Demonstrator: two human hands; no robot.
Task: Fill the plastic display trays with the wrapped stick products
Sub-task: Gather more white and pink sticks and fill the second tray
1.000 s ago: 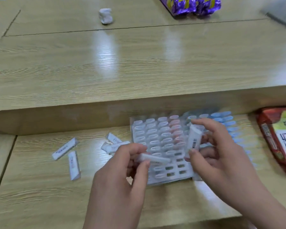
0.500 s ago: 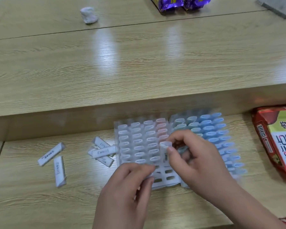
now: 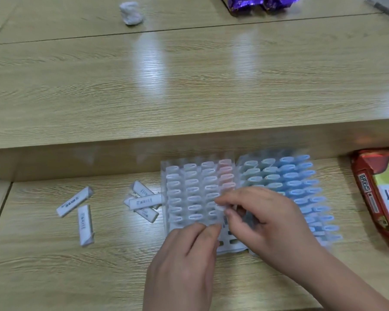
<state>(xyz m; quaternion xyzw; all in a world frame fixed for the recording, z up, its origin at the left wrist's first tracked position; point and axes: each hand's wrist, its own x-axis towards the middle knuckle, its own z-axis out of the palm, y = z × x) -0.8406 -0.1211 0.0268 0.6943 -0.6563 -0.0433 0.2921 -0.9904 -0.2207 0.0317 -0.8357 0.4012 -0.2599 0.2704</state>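
Two clear plastic trays lie side by side on the low wooden shelf. The left tray [image 3: 189, 194] holds rows of white and pink wrapped sticks, with open slots along its near edge. The right tray [image 3: 301, 187] is packed with blue sticks. My right hand [image 3: 267, 225] pinches a white wrapped stick [image 3: 224, 218] upright over the left tray's near rows. My left hand [image 3: 189, 254] has its fingers curled, with the tips together at the tray just left of that stick; anything between them is hidden. Loose white sticks [image 3: 144, 202] lie left of the trays.
Two more loose sticks [image 3: 74, 202] [image 3: 84, 224] lie further left. A red snack package [image 3: 382, 198] sits at the right edge. On the raised tabletop [image 3: 189, 86] behind are a crumpled white wad [image 3: 130, 12] and purple packets [image 3: 261, 2].
Both hands dropped from holding sticks above the tray onto its near rows. The left hand's stick is no longer visible. The right hand's stick now stands low in the tray.
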